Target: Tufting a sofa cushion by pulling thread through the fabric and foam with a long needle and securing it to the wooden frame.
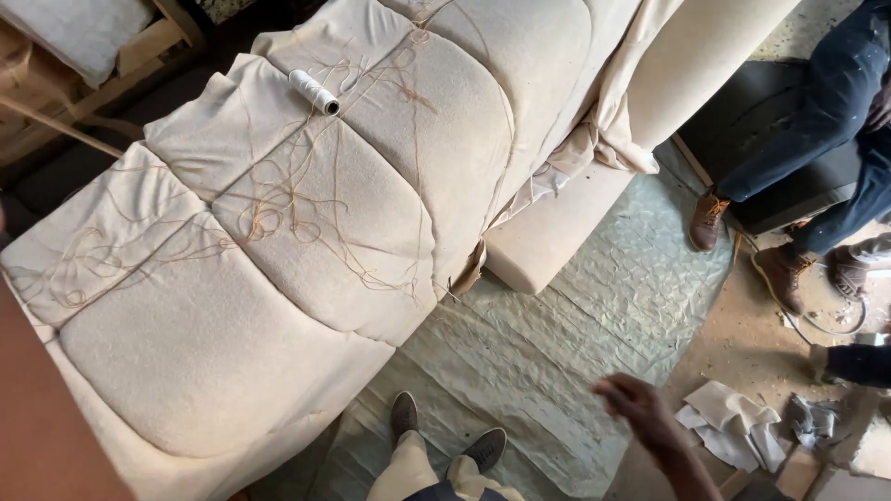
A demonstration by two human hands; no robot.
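A cream upholstered sofa back point(306, 232) with stitched, puffed panels lies tilted in front of me. Loose tan thread point(278, 209) is tangled over its panels. A white thread spool point(314, 92) rests near its upper edge. My right hand point(636, 405) hovers low at the right over the floor, fingers loosely apart, holding nothing and touching nothing. Of my left side only a bare arm point(42, 408) shows, at the lower left edge against the sofa's end; its hand is out of view. My feet in dark shoes point(445, 443) stand by the sofa's front edge.
A crinkled pale green sheet point(557, 325) covers the floor below the sofa. Fabric scraps point(738, 427) lie at the lower right. Another person sits at the upper right, with brown boots point(710, 221) on the dusty floor. Wooden framing point(83, 83) stands at the upper left.
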